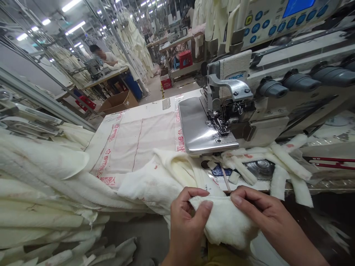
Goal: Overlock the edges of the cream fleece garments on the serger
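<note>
A piece of cream fleece fabric (222,221) lies between both my hands near the table's front edge. My left hand (187,218) pinches its upper left edge with thumb and fingers. My right hand (259,212) grips its right side, thumb pressed on top. More of the same fleece (161,173) trails up and left onto the table. The sewing machine (249,107), with its metal plate (198,127) and needle area, stands just behind my hands.
A big stack of cream fleece pieces (41,192) fills the left. Fleece strips (280,166) lie right of the machine plate, by red-handled scissors (330,162). A printed cloth (138,140) covers the table. Another person (104,57) sits far back left.
</note>
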Tool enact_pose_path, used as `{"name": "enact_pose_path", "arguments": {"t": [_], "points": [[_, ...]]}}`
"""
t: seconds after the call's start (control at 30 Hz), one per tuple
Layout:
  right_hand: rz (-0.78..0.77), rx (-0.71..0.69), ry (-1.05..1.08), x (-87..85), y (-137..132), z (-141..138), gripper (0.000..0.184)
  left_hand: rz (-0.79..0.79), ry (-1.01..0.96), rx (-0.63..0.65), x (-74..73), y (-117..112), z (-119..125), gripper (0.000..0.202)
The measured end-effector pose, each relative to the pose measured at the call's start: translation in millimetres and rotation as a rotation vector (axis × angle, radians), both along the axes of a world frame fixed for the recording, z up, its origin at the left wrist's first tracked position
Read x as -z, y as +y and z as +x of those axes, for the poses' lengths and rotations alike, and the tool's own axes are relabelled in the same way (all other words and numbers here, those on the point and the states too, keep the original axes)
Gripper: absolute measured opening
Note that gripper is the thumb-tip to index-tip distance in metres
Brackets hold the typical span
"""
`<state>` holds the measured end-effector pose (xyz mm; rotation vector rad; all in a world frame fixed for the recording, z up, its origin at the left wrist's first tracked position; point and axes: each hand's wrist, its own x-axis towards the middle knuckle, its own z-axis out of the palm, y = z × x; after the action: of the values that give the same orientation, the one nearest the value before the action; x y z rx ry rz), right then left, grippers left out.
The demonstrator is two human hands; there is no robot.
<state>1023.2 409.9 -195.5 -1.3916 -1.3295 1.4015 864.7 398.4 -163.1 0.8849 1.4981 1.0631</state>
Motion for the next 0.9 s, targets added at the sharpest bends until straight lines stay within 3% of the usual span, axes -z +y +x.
{"name": "enact_pose_path", "arguments": {"t": [0.27,0.43,0.53,0.83,0.9], "points": [[-0.014,0.072,0.038,-8.0,-2,-4,0.036,-0.020,-0.063,0.001,-7.0,-1,2,0.029],[0.014,-0.011,-0.008,-2.7,0,0,0.035,-0.004,-0.052,-0.008,-8.3,-1,2,0.022],[0.007,0.025,0.008,-3.7,-1,-1,0.034,0.007,-0.040,-0.010,-7.3,-2,1,0.020],[0.014,0.055,0.023,-6.1,0,-3,0.035,0.026,-0.027,0.138,5.2,-1,-9,0.022],[0.046,0.034,-0.006,-3.4,0,2,0.034,0.139,-0.018,0.071,11.9,-6,-9,0.027]]}}
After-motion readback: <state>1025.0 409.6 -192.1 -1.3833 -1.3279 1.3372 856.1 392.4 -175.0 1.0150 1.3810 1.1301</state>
